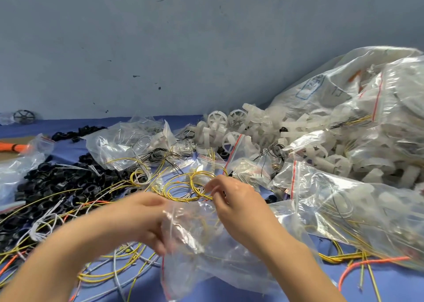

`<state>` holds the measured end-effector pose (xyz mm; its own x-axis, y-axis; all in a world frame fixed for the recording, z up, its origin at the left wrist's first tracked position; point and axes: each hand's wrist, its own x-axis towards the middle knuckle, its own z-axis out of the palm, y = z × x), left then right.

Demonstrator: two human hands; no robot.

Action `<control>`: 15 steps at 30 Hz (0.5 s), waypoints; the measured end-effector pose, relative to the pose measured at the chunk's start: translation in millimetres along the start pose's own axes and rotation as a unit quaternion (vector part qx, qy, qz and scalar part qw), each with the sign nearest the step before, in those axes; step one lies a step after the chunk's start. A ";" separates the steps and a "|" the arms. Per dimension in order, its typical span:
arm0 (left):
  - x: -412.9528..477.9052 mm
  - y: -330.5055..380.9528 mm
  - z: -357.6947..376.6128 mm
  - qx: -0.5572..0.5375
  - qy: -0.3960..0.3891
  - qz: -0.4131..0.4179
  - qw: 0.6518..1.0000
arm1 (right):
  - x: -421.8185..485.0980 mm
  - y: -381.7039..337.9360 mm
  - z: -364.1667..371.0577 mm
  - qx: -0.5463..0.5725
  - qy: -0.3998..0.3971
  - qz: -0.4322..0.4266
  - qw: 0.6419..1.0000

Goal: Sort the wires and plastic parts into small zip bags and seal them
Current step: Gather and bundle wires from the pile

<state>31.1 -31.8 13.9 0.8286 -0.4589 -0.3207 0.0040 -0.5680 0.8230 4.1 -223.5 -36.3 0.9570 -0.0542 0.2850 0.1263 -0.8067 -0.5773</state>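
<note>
Left hand (146, 216), blurred, grips a clear zip bag (195, 253) by its edge. Right hand (236, 206) pinches coiled yellow wires (181, 188) just above it, over the blue bench (403, 290).

Bright, even, cool light; shadows faint and soft. White glare on the big bags (358, 122) far right. Left hand (146, 219) and the small bag (190, 239) it grips are motion-blurred; right hand (231, 200), pinching yellow wire (183, 200), sharper. Wide-angle bend tilts the wall (160, 49), stretches near corners
</note>
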 end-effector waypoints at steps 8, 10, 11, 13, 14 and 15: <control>118.0 44.4 -12.4 0.033 0.301 0.177 0.937 | 20.2 0.8 -16.1 0.066 0.015 0.014 0.998; 166.0 63.8 1.7 0.130 0.266 0.169 0.940 | 24.9 5.4 -22.6 0.065 0.033 0.016 0.997; 187.6 72.0 7.5 0.184 0.254 0.168 0.935 | 26.5 9.8 -25.7 0.061 0.037 0.019 0.997; 221.4 84.4 17.9 0.285 0.235 0.172 0.913 | 27.8 21.4 -32.5 0.060 0.041 0.032 0.997; 235.4 89.0 21.9 0.324 0.230 0.172 0.901 | 27.9 28.0 -35.6 0.057 0.043 0.040 0.997; 247.7 92.9 25.0 0.353 0.225 0.169 0.892 | 28.2 34.4 -38.2 0.047 0.044 0.046 0.997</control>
<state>222.7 -215.4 -0.8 0.8568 -0.4554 0.2418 -0.5115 -0.8101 0.2866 25.5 -275.3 -18.8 0.9393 -0.1815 0.2912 0.0661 -0.7371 -0.6726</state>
